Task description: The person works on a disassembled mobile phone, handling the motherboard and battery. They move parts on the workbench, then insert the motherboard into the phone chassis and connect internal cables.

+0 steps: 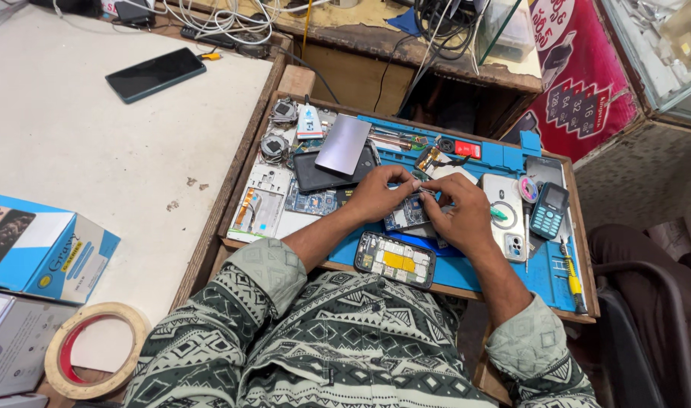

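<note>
My left hand (379,193) and my right hand (460,214) meet over a small blue circuit board (406,215) on the blue work mat (546,272). The fingertips of both hands pinch a tiny part at the board's top edge; the part is too small to make out. An opened phone body (395,259) with a yellow patch lies just below my hands. A dark phone (326,175) with a grey metal plate (343,143) leaning on it sits behind my left hand.
On the mat lie a white phone back cover (504,215), a small keypad phone (549,211), a yellow-handled screwdriver (572,279), a phone frame (260,204) and loose parts. The white counter on the left holds a black phone (155,74), a blue box (40,253) and a tape roll (95,349).
</note>
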